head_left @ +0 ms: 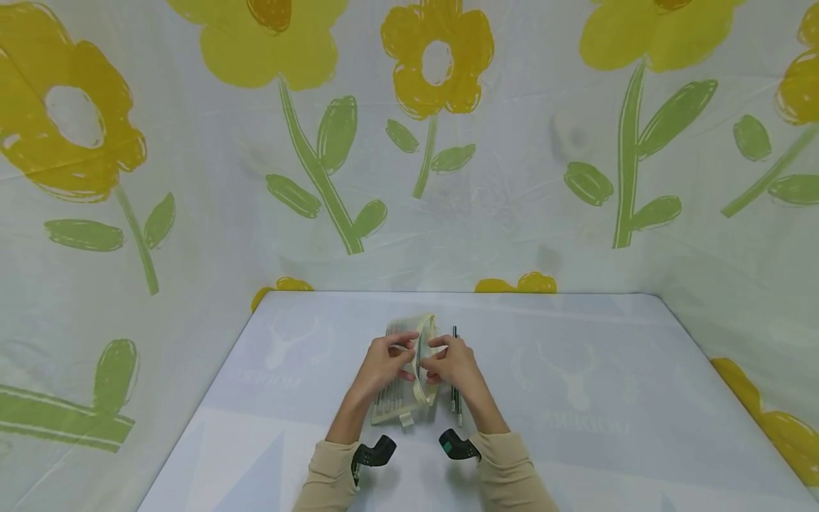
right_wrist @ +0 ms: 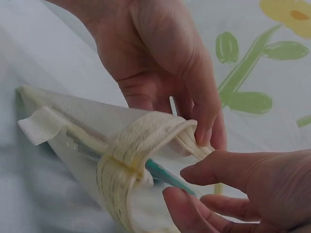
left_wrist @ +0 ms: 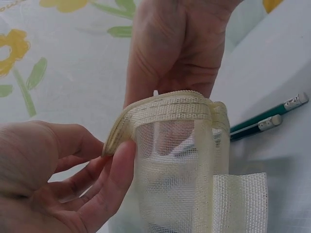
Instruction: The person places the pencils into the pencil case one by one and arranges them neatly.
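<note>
My left hand pinches the zipped rim of a cream mesh pouch between thumb and fingers. The pouch stands slanted over the table, its mouth spread wide toward the right. At that mouth is my right hand, its fingertips reaching past the rim with a gap showing between them. A teal pencil-like stick lies inside the mouth, close by those fingertips. More slim sticks show faintly through the mesh. Two dark green pencils with eraser ends lie on the table, right of the pouch and partly below my right hand.
The white table carries faint deer prints. A curtain with yellow flowers hangs behind and along the sides. Black wrist cameras jut out from both beige sleeves. A white fabric tab sticks out from the pouch's near side.
</note>
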`<state>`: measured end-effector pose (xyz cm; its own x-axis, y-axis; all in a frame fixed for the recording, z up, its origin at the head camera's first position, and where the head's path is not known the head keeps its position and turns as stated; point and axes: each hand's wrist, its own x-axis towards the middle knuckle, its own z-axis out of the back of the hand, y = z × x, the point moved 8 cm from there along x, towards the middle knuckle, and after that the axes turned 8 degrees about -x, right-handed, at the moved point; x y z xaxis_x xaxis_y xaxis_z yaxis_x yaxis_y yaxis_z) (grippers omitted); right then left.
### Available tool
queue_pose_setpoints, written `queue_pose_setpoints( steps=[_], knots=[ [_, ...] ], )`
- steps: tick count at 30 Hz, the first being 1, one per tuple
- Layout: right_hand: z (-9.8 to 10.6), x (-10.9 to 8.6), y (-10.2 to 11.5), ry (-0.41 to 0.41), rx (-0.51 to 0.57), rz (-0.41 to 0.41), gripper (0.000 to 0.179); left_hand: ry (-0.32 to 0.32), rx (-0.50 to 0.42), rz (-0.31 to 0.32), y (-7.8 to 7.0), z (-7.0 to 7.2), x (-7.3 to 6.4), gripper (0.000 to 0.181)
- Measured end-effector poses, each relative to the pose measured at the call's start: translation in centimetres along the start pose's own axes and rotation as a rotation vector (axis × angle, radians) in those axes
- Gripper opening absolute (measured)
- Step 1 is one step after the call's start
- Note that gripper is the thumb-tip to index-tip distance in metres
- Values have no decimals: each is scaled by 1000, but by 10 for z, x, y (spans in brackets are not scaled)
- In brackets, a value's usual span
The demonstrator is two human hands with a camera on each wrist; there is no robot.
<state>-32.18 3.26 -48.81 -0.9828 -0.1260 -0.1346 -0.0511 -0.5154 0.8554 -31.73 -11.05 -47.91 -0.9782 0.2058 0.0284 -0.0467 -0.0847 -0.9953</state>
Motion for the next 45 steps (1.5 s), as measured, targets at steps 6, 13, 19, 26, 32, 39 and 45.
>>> queue_pose_setpoints(
  steps=[6,13,19,26,32,39,45],
  knots=[
    [7,-3,-7,-20,-32,-16,42,-11,3,0,-1,0,0,37],
    [13,-6,-16,-59,-192,-10,35,-10,-7,0,0,0,0,37],
    [18,-11,-25,-75,-250,-25,38,-10,-15,0,3,0,0,37],
    [27,-17,-42,-94,-309,-68,45,-17,-16,-1,2,2,0,37],
    [31,-19,-50,-111,-335,-60,45,-20,-13,-6,0,3,1,37],
    [32,-21,-57,-109,-320,-71,43,-23,-13,-11,1,3,1,37],
    [35,-23,-57,-98,-309,-69,40,-21,-13,-11,2,3,1,37]
  ],
)
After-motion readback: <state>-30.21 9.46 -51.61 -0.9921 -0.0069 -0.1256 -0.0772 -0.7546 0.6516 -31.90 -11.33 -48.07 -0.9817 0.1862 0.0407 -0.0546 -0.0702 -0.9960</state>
